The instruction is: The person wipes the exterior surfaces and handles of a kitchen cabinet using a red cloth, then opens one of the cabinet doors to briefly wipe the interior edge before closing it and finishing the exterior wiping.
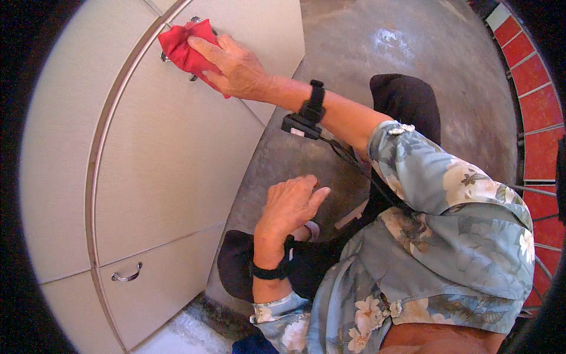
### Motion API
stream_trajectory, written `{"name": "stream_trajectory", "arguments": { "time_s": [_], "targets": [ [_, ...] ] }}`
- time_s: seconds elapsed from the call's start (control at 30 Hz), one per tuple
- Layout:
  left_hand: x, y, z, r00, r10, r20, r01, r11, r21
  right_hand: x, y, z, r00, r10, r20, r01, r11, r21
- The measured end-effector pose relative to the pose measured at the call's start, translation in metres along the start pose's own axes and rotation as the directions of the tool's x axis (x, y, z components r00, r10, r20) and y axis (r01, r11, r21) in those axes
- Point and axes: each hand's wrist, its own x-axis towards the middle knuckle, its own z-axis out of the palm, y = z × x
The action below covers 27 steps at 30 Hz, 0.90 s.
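Note:
With my right hand (236,66) I press a crumpled red cloth (188,48) against the pale cabinet front, over metal handles that partly show around its edges. The fingers lie over the cloth, and the thumb is on its lower side. Lower down, my left hand (289,201) hangs over the floor between my knees, back up, its fingers loosely curled and its thumb apart. It holds nothing. A curved metal handle (127,273) sits on a lower cabinet panel (163,283), away from both hands.
The tall cabinet front (168,155) fills the left side, with a raised strip (93,177) running along it. Grey floor (340,44) lies to its right. Red tiles (539,106) and metal bars (535,189) stand at the right rim. A cable (353,161) runs from my right wrist strap.

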Motion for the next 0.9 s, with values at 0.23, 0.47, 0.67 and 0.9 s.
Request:
{"name": "stream_trajectory", "arguments": {
  "time_s": [0.23,0.47,0.67,0.9],
  "targets": [
    [-0.005,0.001,0.0,0.997,-0.042,-0.063,0.041,0.999,-0.008,-0.054,0.021,0.027,0.983,0.176,0.055,-0.172,0.983,-0.062],
    [-0.004,0.008,-0.004,0.994,-0.11,0.025,0.111,0.994,-0.02,-0.162,0.038,0.065,0.901,0.433,0.027,-0.43,0.9,-0.063],
    [-0.008,0.009,-0.006,0.993,-0.115,0.013,0.116,0.99,-0.077,-0.239,0.04,0.104,0.509,0.859,0.054,-0.858,0.512,-0.048],
    [-0.006,0.0,-0.018,0.947,-0.198,-0.253,0.194,0.98,-0.038,-0.258,0.077,0.074,-0.016,0.903,0.43,-0.85,0.214,-0.482]
  ]
}}
